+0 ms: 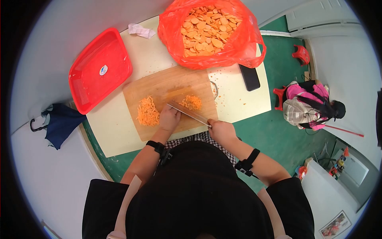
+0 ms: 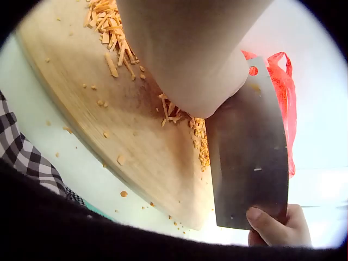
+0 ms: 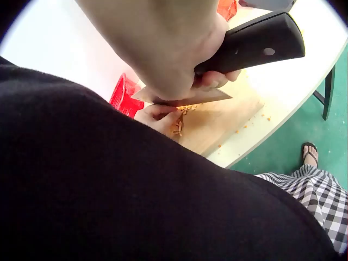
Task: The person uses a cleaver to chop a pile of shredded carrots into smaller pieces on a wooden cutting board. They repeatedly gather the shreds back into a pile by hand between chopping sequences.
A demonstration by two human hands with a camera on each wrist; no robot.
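My right hand [image 1: 223, 131] grips a cleaver by its black handle [image 3: 266, 46], thumb against the blade [image 2: 247, 157]. The wide steel blade slants across the wooden cutting board [image 1: 153, 85], its far end beside my left hand [image 1: 170, 118]. Curled fingers of the left hand hold carrot strips [image 2: 169, 110] down on the board, close against the blade; its fingertips are mostly hidden. Left of that hand lies a heap of shredded carrot [image 1: 148, 112]. Finely chopped carrot [image 1: 191, 102] is piled beyond the blade, and a few flat carrot slices [image 1: 178, 92] lie farther back.
A red plastic bag [image 1: 171, 44] full of carrot slices stands at the table's back. A red basket [image 1: 119, 85] sits at the left, with crumpled paper [image 1: 141, 30] behind. A phone [image 1: 250, 77] lies at right. Beyond the table a person [image 1: 310, 103] sits by red stools.
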